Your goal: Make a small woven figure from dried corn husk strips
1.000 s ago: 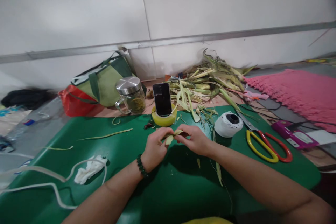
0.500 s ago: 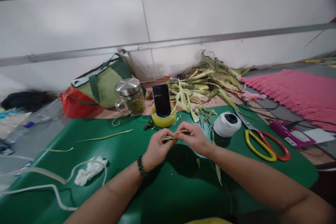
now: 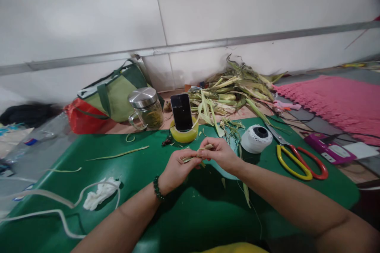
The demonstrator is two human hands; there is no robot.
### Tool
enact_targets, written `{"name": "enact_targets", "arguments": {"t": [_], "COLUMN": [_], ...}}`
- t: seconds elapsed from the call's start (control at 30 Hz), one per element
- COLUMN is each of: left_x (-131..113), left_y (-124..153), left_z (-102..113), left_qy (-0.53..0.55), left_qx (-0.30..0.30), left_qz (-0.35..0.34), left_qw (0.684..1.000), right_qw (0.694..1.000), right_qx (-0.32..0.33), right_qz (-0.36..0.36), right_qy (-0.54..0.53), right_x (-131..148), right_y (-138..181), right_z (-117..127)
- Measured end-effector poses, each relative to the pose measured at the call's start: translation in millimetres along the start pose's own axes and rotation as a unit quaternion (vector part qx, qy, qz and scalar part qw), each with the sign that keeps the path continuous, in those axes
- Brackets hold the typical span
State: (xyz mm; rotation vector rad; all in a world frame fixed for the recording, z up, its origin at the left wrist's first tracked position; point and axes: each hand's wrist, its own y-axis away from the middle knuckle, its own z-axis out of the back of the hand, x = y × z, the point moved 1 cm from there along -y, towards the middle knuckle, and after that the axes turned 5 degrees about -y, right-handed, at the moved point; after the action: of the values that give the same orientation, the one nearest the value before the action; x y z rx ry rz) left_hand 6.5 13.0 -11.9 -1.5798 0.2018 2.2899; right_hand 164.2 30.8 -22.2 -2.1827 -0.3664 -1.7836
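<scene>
Above the green mat [image 3: 130,193], my left hand [image 3: 179,166] and my right hand [image 3: 219,154] meet, fingertips touching. Both are closed in a pinch on a folded, pale green strip of plant leaf [image 3: 209,147]; its middle is mostly covered by my fingers. Just beyond them a black phone [image 3: 181,112] leans upright in a roll of yellow tape [image 3: 185,136]. A white spool of thread [image 3: 255,140] stands to the right of my right hand. Scissors [image 3: 292,162] with one yellow and one red handle lie farther right.
Dried stalks and leaves [image 3: 237,87] are heaped against the wall. A lidded glass mug [image 3: 147,110] stands beside a green bag [image 3: 118,91]. A crumpled white tissue [image 3: 101,193] and a white cable [image 3: 63,215] lie at left. A pink fringed cloth [image 3: 335,102] and purple power strip [image 3: 329,148] are at right.
My fingers have shifted on the leaf strip, and more of it shows above and below my right fingertips. The whole view has moved very slightly.
</scene>
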Motion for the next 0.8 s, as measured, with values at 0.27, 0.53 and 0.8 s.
{"name": "enact_targets", "arguments": {"t": [0.27, 0.53, 0.8], "left_x": [-7.5, -0.3, -7.4], "left_y": [1.4, -3.4, 0.0], "left_z": [0.6, -5.0, -6.4], "left_qy": [-0.007, 0.147, 0.186], "left_qx": [0.011, 0.008, 0.009], "left_qz": [0.001, 0.146, 0.174], "left_qw": [1.000, 0.978, 0.967], "right_qw": [0.999, 0.999, 0.999], "right_qx": [-0.010, 0.008, -0.002], "right_qz": [-0.010, 0.037, 0.044], "right_qy": [-0.041, 0.030, 0.003], "right_x": [-1.4, -1.5, -2.7], "right_y": [-1.6, -0.6, -0.6], "right_z": [0.2, -2.7, -3.6]}}
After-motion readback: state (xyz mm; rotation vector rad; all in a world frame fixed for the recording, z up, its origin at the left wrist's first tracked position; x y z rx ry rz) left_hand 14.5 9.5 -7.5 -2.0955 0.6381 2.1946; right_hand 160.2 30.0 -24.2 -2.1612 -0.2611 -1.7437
